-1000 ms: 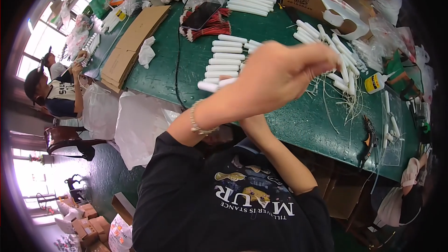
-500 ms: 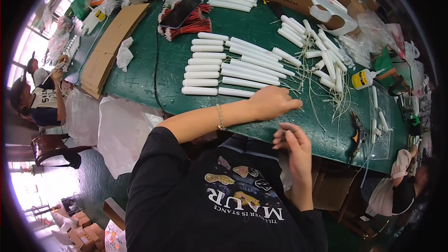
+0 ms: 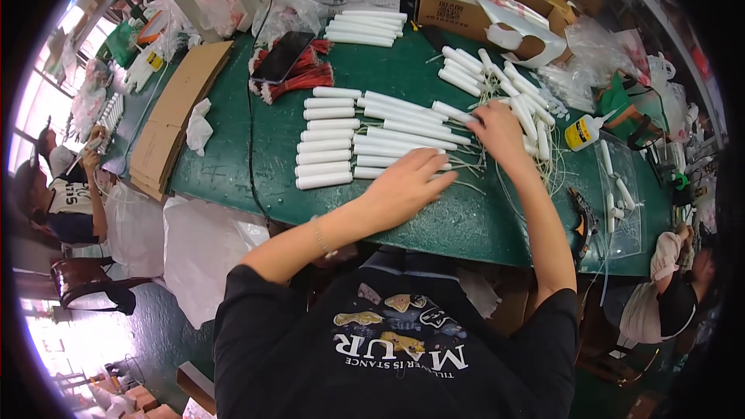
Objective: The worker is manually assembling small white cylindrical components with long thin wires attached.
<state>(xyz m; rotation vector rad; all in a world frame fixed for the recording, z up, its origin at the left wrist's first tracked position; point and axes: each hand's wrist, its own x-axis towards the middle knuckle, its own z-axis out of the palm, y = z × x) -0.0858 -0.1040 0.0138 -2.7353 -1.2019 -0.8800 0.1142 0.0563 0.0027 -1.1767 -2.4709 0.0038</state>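
We find both hands at work on the green surface (image 3: 233, 155), among white tubes laid in rows near its middle. The left hand (image 3: 411, 182) lies flat with its fingers spread and apart, palm down on the near ends of the long white tubes (image 3: 403, 133), clamped on nothing. The right hand (image 3: 497, 128) reaches further in and rests on the loose heap of white tubes (image 3: 497, 70) towards the far right; its fingers curl down into the pile, but we cannot tell whether they are closed on a tube. A column of short white tubes (image 3: 326, 147) lies just left of the long ones, neatly parallel, and thin pale wires (image 3: 535, 178) trail from the heap towards the near edge. A yellow glue bottle (image 3: 580, 133) stands close to the right hand, a red wire bundle (image 3: 299, 77) with a dark phone (image 3: 283, 54) on it lies towards the far left, and flat cardboard (image 3: 182, 109) sits along the left edge. In our judgement the sorting goes best if the left hand keeps the row pinned level while the right draws one tube free of the wires, without dragging neighbours or nudging the bottle.
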